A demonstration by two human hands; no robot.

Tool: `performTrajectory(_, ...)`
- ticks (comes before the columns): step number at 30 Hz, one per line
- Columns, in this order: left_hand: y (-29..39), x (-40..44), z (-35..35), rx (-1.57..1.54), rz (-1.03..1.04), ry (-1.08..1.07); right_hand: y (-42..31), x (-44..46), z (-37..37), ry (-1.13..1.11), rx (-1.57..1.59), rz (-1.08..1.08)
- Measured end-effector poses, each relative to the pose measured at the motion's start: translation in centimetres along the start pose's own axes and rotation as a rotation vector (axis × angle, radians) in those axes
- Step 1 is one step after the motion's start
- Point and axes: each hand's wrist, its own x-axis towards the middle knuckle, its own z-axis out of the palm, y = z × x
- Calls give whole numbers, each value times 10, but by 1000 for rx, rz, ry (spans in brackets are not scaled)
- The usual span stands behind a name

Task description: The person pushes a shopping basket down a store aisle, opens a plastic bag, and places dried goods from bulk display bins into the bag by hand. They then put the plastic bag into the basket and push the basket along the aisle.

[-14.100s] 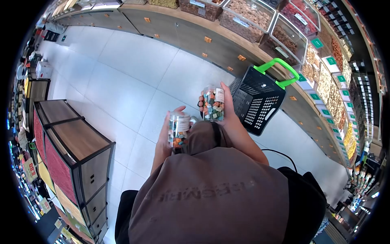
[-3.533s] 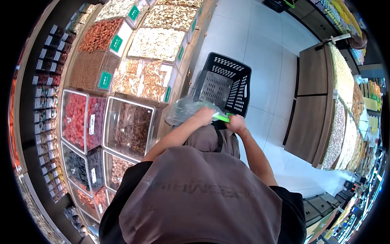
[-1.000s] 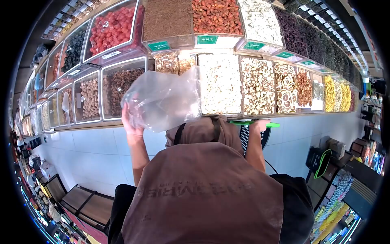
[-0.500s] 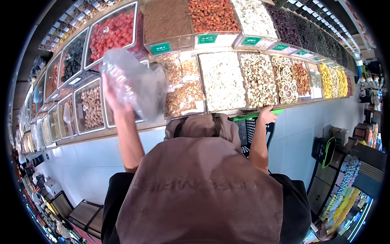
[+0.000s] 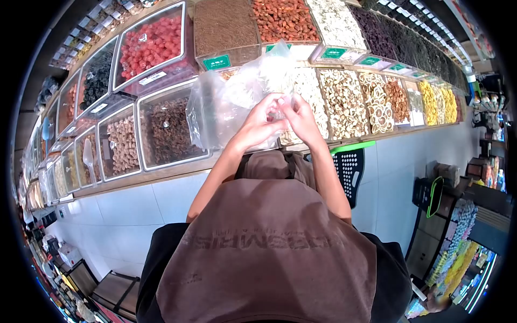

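A clear plastic bag (image 5: 221, 105) spreads over the front row of bins, limp and crumpled. My left hand (image 5: 258, 123) pinches its edge. Fingertip to fingertip with it, my right hand (image 5: 303, 121) also grips the bag's edge. Behind the bag, a bin of white slices (image 5: 308, 97) is partly covered. Below my right forearm, a black basket (image 5: 349, 172) with a green handle (image 5: 353, 147) is partly visible, with no hand on it.
Bins of red candied fruit (image 5: 151, 46), brown granules (image 5: 226, 27) and dried red pieces (image 5: 283, 21) form the back row. Sliced dried mushrooms (image 5: 344, 99) lie right of the bag. A lidded bin of dark brown pieces (image 5: 169, 126) stands left. Another green-rimmed black basket (image 5: 429, 196) is farther right.
My left hand has brought the bag rightward to the middle. My right hand has left the basket's green handle and now holds the bag's edge. The lidded bin at left is uncovered.
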Motion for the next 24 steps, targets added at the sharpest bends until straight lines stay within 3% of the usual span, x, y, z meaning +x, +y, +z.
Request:
performTrajectory(3, 8, -1, -14, -189, -63, 35, 8, 15, 0, -80, -58, 32)
performTrajectory(7, 12, -8, -25, -112, -65, 223, -8, 11, 7, -135, -7, 30)
performTrajectory(15, 16, -18, -24, -155, -49, 400, 0, 3, 13, 10, 32, 18)
performTrajectory(17, 23, -21, -29, -167, -68, 476, 8, 2, 4, -25, -161, -47)
performTrajectory(19, 20, -16, -38, -225, 31, 532, -8, -1, 4, -31, -144, 28)
performTrajectory(24, 43, -11, -53, -248, 134, 519, -22, 6, 14, -62, -135, -90)
